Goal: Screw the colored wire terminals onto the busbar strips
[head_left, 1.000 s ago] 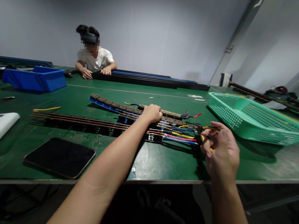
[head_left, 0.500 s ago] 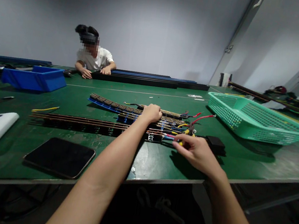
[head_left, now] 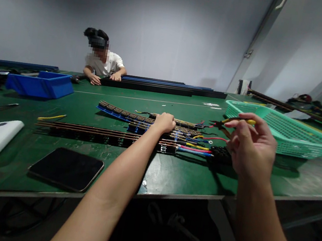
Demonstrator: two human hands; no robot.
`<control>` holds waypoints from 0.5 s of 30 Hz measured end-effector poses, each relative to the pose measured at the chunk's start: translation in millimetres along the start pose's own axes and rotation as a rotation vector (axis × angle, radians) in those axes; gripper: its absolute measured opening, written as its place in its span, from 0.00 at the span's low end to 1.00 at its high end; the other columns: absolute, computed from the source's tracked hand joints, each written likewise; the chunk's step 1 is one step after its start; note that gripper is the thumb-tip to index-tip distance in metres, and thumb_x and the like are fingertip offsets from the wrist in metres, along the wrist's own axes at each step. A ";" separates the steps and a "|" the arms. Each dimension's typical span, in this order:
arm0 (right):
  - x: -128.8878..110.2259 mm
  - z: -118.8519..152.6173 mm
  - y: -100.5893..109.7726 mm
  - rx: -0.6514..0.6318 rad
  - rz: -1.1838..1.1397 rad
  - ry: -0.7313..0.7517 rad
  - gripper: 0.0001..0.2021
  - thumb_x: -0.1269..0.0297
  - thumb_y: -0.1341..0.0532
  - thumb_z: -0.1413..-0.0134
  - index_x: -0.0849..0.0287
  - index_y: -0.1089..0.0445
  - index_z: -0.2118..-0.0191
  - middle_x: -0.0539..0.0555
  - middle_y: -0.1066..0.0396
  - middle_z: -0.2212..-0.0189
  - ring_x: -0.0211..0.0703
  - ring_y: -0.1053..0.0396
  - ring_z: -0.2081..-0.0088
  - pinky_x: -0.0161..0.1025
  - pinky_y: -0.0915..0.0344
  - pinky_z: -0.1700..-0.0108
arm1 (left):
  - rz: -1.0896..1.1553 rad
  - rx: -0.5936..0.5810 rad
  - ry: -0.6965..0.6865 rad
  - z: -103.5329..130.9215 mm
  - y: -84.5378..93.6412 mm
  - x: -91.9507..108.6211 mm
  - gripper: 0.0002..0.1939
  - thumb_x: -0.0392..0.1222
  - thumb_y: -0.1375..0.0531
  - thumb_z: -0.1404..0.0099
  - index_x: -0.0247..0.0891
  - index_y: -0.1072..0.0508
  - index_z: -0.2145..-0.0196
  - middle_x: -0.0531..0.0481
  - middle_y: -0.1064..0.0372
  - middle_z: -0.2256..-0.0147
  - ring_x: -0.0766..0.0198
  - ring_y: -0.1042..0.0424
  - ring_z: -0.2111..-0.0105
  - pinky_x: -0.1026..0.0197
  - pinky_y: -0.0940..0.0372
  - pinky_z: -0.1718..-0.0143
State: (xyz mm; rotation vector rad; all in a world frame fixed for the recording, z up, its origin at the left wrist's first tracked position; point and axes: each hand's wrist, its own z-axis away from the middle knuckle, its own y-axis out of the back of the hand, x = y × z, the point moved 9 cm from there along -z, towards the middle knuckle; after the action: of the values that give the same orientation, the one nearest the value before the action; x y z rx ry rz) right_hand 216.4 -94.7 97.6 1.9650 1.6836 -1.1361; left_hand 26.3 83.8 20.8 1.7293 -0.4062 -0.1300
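Apparently part-way along, with long, copper-lined black and blue strips laid roughly side by side and red, yellow and blue insulated wires at the right ends; impossible to tell finished strips from unfinished. Rests a curled left hand on the strips, grip unclear. Holds yellow-handled metal pliers in the closed right hand, tip near the wires, beside the light-green perforated plastic basket.

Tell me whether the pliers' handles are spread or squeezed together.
Spread: the pliers show two handles angling apart in the right hand; jaw opening is too small to tell.
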 end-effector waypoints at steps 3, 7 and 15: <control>6.3 -31.3 -8.5 -0.026 0.070 0.007 0.13 0.55 0.31 0.47 0.54 0.27 0.59 0.50 0.26 0.71 0.27 0.50 0.85 0.30 0.53 0.86 | -0.010 0.003 0.000 -0.1 0.0 0.1 0.19 0.40 0.49 0.32 0.38 0.21 0.52 0.40 0.23 0.51 0.49 0.28 0.48 0.47 0.36 0.46; 48.2 -63.0 -7.1 0.002 0.062 -0.104 0.13 0.56 0.31 0.49 0.56 0.29 0.60 0.48 0.28 0.74 0.26 0.52 0.87 0.30 0.56 0.88 | -0.016 0.005 -0.009 -0.7 -0.1 0.8 0.19 0.40 0.49 0.32 0.38 0.21 0.52 0.39 0.24 0.50 0.49 0.28 0.48 0.46 0.35 0.47; 98.0 -64.5 0.1 -0.020 0.034 -0.318 0.15 0.58 0.30 0.53 0.56 0.31 0.62 0.48 0.25 0.74 0.25 0.53 0.89 0.27 0.57 0.88 | -0.005 -0.001 -0.012 -2.1 -1.2 0.5 0.18 0.40 0.49 0.32 0.38 0.21 0.53 0.40 0.23 0.51 0.49 0.27 0.48 0.46 0.36 0.46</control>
State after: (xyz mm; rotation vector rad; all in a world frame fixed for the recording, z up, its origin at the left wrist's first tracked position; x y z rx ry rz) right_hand 239.0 16.2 67.1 1.6870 1.4836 -1.3315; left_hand 27.6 85.7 20.1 1.7294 -0.4098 -0.1441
